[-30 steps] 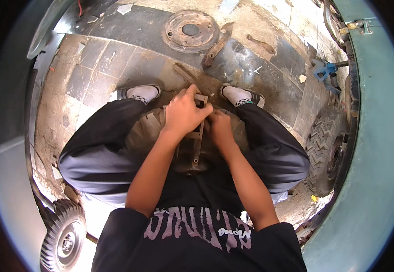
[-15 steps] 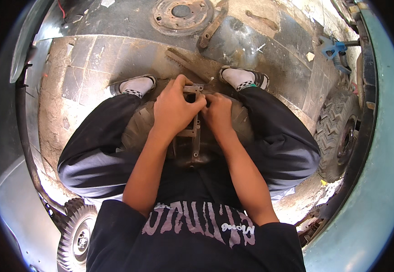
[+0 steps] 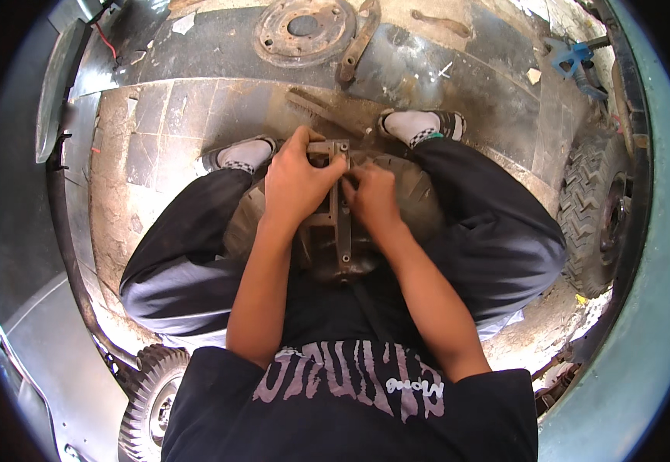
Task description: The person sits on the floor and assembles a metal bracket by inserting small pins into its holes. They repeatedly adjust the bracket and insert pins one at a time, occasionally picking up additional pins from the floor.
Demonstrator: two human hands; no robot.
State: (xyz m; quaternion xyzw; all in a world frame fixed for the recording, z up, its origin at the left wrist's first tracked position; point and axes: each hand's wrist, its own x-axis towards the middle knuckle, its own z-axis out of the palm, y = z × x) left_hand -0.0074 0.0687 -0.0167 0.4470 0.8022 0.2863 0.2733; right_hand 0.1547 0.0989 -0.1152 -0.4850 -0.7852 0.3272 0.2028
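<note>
Between my bent legs sits a grey metal frame (image 3: 345, 240), a narrow casting with bolt holes and square openings. It rests over a dark, rounded, ribbed body (image 3: 410, 189) whose kind I cannot make out. My left hand (image 3: 296, 185) is closed around the frame's far end, thumb on top and fingers over the left edge. Against the frame's right side, my right hand (image 3: 375, 194) has its fingers curled and pinched together. Whatever is between those fingertips is hidden or too small to name.
Beyond my feet lie a narrow brush (image 3: 325, 110), a rusty round plate (image 3: 267, 48), a metal arm (image 3: 360, 48) and a rusty curved piece (image 3: 441, 24). A blue tool (image 3: 570, 60) is at far right, above a treaded tyre (image 3: 577, 212). Another tyre (image 3: 141, 404) stands lower left. Vehicle panels (image 3: 631, 346) flank me.
The whole view has shifted, so the frame and my legs appear farther right. My left hand keeps its hold; my right hand stays at the frame's right side, its fingers slightly changed.
</note>
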